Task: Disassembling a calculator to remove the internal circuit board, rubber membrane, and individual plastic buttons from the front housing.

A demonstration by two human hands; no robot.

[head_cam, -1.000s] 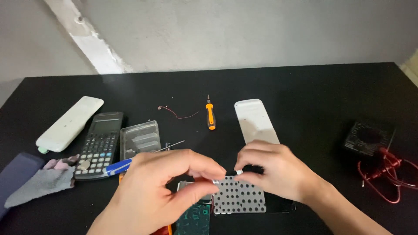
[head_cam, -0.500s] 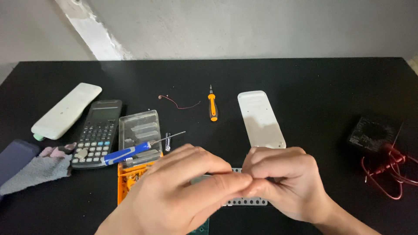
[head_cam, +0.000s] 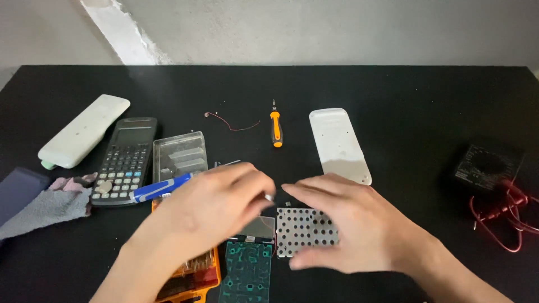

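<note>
My left hand [head_cam: 216, 210] hovers over the table's near middle, its fingertips pinched on a small shiny metal piece [head_cam: 269, 197]. My right hand [head_cam: 348, 224] lies over a white perforated panel [head_cam: 300, 230], fingers across its top and thumb at its lower edge, holding it down on the black table [head_cam: 393, 90]. Just left of the panel lies a green circuit board [head_cam: 247, 275] with a small grey display [head_cam: 259, 227] at its top. A tiny loose part [head_cam: 287, 203] sits between my two hands.
Under my left forearm is an orange bit case [head_cam: 193, 275]. Further left lie a blue-handled tool [head_cam: 160, 188], clear box [head_cam: 179, 154], calculator [head_cam: 126, 160], white remote [head_cam: 84, 137] and grey cloth [head_cam: 45, 205]. Behind are an orange screwdriver [head_cam: 275, 126], white cover [head_cam: 339, 143] and thin wire [head_cam: 233, 124]. A black meter [head_cam: 485, 165] with red leads [head_cam: 505, 221] sits right.
My hands, pressed together over the panel half a second ago, have come apart. The left hand has drawn back to the left with the small piece, and the panel shows again.
</note>
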